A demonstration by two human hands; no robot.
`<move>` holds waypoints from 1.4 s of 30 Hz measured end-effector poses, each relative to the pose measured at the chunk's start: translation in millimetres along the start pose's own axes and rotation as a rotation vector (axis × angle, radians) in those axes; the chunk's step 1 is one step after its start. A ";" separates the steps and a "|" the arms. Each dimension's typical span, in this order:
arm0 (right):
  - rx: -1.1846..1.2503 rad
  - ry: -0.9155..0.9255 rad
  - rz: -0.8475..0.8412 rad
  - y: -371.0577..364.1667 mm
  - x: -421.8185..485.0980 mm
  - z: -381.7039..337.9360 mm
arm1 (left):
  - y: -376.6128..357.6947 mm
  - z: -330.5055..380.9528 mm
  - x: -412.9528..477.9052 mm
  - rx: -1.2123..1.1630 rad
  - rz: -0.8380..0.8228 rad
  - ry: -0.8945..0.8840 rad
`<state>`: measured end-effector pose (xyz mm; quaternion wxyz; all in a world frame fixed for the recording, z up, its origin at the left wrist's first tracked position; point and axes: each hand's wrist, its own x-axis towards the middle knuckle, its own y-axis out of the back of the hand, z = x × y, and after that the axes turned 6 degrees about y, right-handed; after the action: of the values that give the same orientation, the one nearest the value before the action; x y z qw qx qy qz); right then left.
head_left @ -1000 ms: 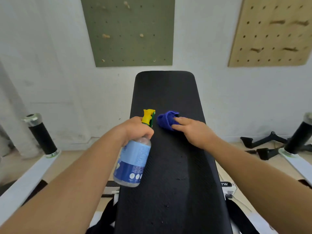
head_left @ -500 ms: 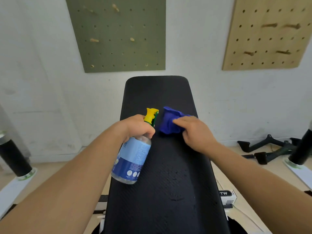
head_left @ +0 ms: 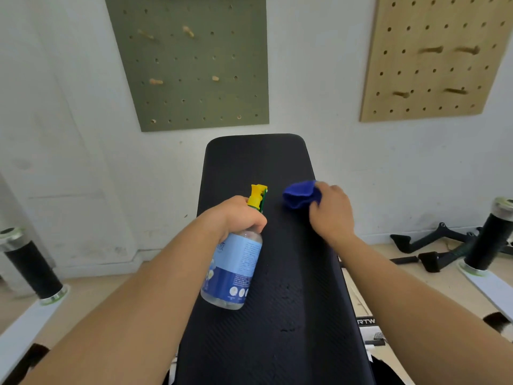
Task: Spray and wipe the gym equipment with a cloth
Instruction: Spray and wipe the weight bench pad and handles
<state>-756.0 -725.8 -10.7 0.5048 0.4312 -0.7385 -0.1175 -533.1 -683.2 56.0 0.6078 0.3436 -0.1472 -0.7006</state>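
Two pegboards hang behind the bench; left fingers grip spray bottle, right fingers clutch cloth.

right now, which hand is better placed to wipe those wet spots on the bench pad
Right. The right hand holds the blue cloth on the bench pad, just beyond the wet spots, so it could likely drag straight back over them. The left hand grips the spray bottle.

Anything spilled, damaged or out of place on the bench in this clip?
Nothing stands out. Small wet spots on the black bench pad, nearer the camera than the blue cloth in the right hand, fit spraying. The left hand grips the spray bottle; no leak shows.
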 end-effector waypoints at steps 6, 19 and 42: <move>0.204 -0.230 0.225 36.1 15.5 20.8 | -18.7 12.1 3.1 0.014 -0.033 0.003; -0.084 0.436 -0.323 -27.9 -7.0 -26.1 | -10.3 5.3 -18.6 -0.146 -0.025 -0.036; -0.295 0.356 -0.386 -20.6 -8.4 -48.9 | 25.5 -83.1 -83.9 -0.495 0.119 0.003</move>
<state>-702.9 -719.1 -6.0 0.6520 0.4992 -0.5178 -0.2398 -457.0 -591.2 37.4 0.7138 0.1759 0.0097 -0.6779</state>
